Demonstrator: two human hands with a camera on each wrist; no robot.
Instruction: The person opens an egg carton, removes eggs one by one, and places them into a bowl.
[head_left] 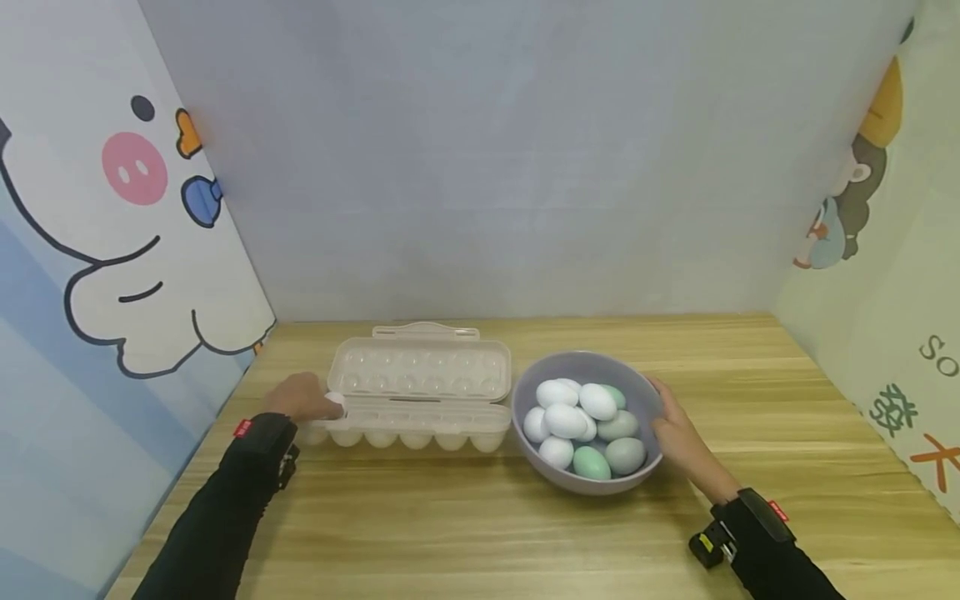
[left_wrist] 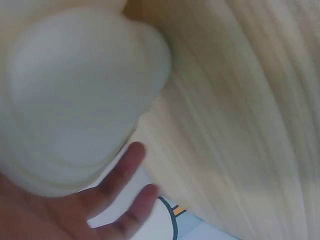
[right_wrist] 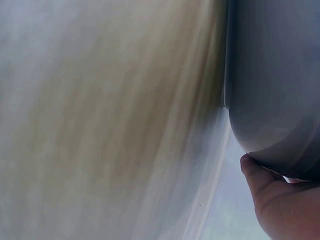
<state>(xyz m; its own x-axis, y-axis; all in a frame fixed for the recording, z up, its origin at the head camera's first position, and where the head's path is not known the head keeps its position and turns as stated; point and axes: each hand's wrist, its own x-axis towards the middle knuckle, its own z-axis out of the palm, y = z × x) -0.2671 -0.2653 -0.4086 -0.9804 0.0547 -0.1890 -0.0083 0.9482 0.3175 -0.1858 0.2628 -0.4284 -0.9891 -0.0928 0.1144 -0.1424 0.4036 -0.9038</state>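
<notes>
A clear plastic egg carton [head_left: 420,417] lies with its lid [head_left: 420,367] folded back. At its left end, my left hand [head_left: 300,397] pinches a white egg [head_left: 335,402], mostly covered by the fingers. In the left wrist view, a rounded whitish carton cup [left_wrist: 75,90] fills the upper left, with two fingers [left_wrist: 122,170] stretched out below it. My right hand [head_left: 678,429] grips the right rim of a grey bowl [head_left: 547,367]. White eggs [head_left: 564,421], green eggs [head_left: 591,463] and grey-green eggs [head_left: 625,456] are piled inside. A fingertip [right_wrist: 248,162] presses the bowl's side in the right wrist view.
The bowl stands close beside the carton's right end on a wood-grain table [head_left: 420,533]. A plain pale backdrop [head_left: 480,167] rises behind the table. Printed cartoon panels flank it, one on the left [head_left: 90,250] and one on the right [head_left: 885,292].
</notes>
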